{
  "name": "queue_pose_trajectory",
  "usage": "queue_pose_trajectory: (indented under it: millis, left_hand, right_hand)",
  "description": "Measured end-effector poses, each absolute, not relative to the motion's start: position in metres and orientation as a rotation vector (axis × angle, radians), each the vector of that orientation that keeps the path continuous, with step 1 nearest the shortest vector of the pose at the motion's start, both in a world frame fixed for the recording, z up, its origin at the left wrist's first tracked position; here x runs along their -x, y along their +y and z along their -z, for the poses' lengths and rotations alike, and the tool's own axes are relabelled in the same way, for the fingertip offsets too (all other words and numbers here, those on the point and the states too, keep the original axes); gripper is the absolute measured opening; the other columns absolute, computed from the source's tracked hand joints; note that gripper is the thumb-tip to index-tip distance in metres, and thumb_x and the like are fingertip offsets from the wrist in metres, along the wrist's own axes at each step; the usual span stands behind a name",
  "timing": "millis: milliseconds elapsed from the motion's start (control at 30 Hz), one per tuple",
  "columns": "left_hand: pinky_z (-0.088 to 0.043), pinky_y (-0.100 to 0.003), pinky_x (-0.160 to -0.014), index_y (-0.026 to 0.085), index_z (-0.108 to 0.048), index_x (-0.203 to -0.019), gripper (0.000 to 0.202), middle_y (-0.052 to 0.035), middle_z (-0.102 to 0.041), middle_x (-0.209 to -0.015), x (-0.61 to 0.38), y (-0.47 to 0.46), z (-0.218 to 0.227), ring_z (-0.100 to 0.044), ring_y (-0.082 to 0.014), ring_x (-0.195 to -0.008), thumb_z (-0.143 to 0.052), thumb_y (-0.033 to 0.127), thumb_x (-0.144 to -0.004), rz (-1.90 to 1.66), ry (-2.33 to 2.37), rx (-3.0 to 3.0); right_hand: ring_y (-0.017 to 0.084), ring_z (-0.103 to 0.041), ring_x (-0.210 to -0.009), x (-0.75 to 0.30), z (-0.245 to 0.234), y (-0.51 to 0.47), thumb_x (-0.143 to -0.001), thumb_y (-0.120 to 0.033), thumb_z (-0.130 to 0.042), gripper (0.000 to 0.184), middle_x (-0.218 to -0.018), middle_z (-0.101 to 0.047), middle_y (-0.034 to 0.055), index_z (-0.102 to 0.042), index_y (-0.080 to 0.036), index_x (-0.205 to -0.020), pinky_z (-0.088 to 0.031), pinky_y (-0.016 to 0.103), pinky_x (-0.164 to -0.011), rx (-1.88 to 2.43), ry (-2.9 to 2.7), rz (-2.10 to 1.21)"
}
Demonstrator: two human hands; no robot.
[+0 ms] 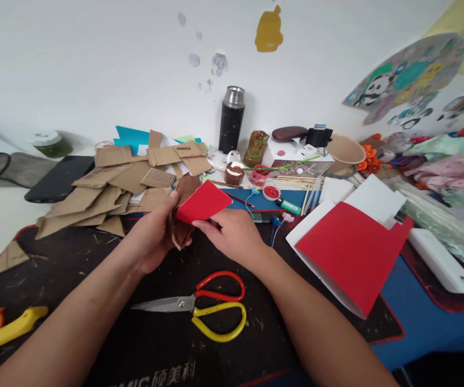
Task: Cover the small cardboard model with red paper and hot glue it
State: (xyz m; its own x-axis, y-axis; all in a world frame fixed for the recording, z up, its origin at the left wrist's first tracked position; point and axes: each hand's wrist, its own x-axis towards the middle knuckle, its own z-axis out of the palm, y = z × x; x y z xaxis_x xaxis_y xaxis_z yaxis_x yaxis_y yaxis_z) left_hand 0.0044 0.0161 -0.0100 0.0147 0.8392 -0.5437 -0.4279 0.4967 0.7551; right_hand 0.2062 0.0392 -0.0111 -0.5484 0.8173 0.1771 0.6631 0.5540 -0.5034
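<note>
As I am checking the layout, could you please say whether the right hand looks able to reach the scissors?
Probably yes: the scissors lie uncovered on the black mat near the right hand, though that hand may first need to release the red piece.

A single camera worn on the person's head looked forward and down, over two bare forearms [82, 303] that entered at the bottom edge. Nearest the lens lay a black desk mat with pale printed lettering [268, 344]; the bare left hand [157, 231] and bare right hand [235, 234] were near mid-frame. Farther off, a white upright wall [114, 64] faced the camera across the top.
</note>
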Motion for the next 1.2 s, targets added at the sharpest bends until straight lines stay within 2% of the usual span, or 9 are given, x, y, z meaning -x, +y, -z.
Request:
queue_pose_trajectory:
  millis: [233,400,600,700,833,900,967,1067,1200]
  left_hand:
    - [-0.056,-0.028,-0.049,0.024,-0.081,-0.102,0.035,-0.0040,-0.078,-0.073,-0.014,0.015,0.004,-0.065,-0.0188,-0.047,-0.061,0.050,-0.114,-1.049,1.270,-0.454]
    - [-0.055,-0.027,-0.048,0.021,-0.078,-0.085,0.043,-0.0051,-0.072,-0.064,-0.017,0.014,0.000,-0.064,-0.0191,-0.047,-0.064,0.052,-0.112,-1.050,1.271,-0.486]
    - [-0.055,-0.027,-0.047,0.023,-0.076,-0.084,0.041,-0.0029,-0.070,-0.059,-0.013,0.015,0.004,-0.060,-0.0182,-0.045,-0.072,0.058,-0.105,-1.038,1.258,-0.525]
    - [-0.054,-0.026,-0.046,0.022,-0.072,-0.080,0.046,-0.0019,-0.064,-0.054,-0.011,0.016,0.004,-0.057,-0.0167,-0.043,-0.070,0.060,-0.105,-1.042,1.245,-0.552]
    - [-0.049,-0.023,-0.040,0.020,-0.073,-0.093,0.042,-0.0016,-0.069,-0.062,-0.011,0.018,0.000,-0.058,-0.0160,-0.044,-0.072,0.060,-0.103,-1.085,1.268,-0.569]
    - [-0.048,-0.023,-0.039,0.019,-0.071,-0.094,0.042,-0.0020,-0.068,-0.062,-0.012,0.018,-0.003,-0.059,-0.0161,-0.045,-0.070,0.060,-0.103,-1.063,1.310,-0.581]
    - [-0.047,-0.022,-0.038,0.019,-0.069,-0.094,0.041,-0.0020,-0.066,-0.059,-0.012,0.017,-0.007,-0.059,-0.0164,-0.045,-0.069,0.060,-0.102,-1.028,1.344,-0.602]
    - [-0.046,-0.021,-0.038,0.021,-0.067,-0.110,0.040,0.0000,-0.068,-0.063,-0.012,0.014,-0.010,-0.062,-0.0177,-0.046,-0.075,0.059,-0.099,-1.026,1.361,-0.662]
    - [-0.046,-0.022,-0.036,0.027,-0.059,-0.134,0.060,0.0023,-0.072,-0.071,-0.011,0.011,-0.009,-0.066,-0.0201,-0.048,-0.083,0.065,-0.093,-1.054,1.356,-0.759]
  right_hand:
    - [0.020,-0.068,-0.078,-0.206,0.009,0.038,-0.115,-0.044,-0.075,0.031,-0.089,-0.084,0.0066,-0.087,-0.020,-0.102,-0.031,0.032,-0.071,1.204,-2.419,-0.539]
    - [0.021,-0.069,-0.075,-0.204,0.006,0.035,-0.114,-0.047,-0.075,0.032,-0.084,-0.082,0.0063,-0.086,-0.019,-0.102,-0.030,0.033,-0.069,1.296,-2.398,-0.540]
    - [0.020,-0.074,-0.081,-0.205,0.006,0.036,-0.111,-0.049,-0.079,0.031,-0.090,-0.086,0.0056,-0.084,-0.020,-0.102,-0.039,0.031,-0.074,1.268,-2.324,-0.641]
    - [0.018,-0.072,-0.076,-0.206,0.009,0.038,-0.106,-0.053,-0.086,0.034,-0.087,-0.084,0.0025,-0.080,-0.021,-0.098,-0.041,0.029,-0.072,1.251,-2.232,-0.782]
    - [0.014,-0.061,-0.063,-0.208,0.017,0.042,-0.102,-0.064,-0.083,0.048,-0.072,-0.069,-0.0037,-0.065,-0.023,-0.084,-0.038,0.028,-0.063,1.183,-2.007,-0.981]
    - [0.014,-0.061,-0.060,-0.209,0.021,0.044,-0.102,-0.069,-0.078,0.052,-0.068,-0.064,-0.0050,-0.061,-0.024,-0.084,-0.040,0.028,-0.061,1.124,-1.851,-1.107]
    - [0.015,-0.064,-0.058,-0.210,0.023,0.045,-0.099,-0.073,-0.076,0.052,-0.066,-0.062,-0.0060,-0.062,-0.025,-0.089,-0.045,0.027,-0.059,1.070,-1.708,-1.223]
    - [0.015,-0.064,-0.052,-0.209,0.024,0.046,-0.093,-0.073,-0.081,0.051,-0.065,-0.063,-0.0071,-0.067,-0.024,-0.098,-0.047,0.026,-0.053,1.045,-1.551,-1.312]
    - [0.014,-0.061,-0.048,-0.205,0.024,0.045,-0.091,-0.064,-0.086,0.045,-0.061,-0.063,-0.0079,-0.069,-0.024,-0.100,-0.046,0.024,-0.049,1.013,-1.482,-1.360]
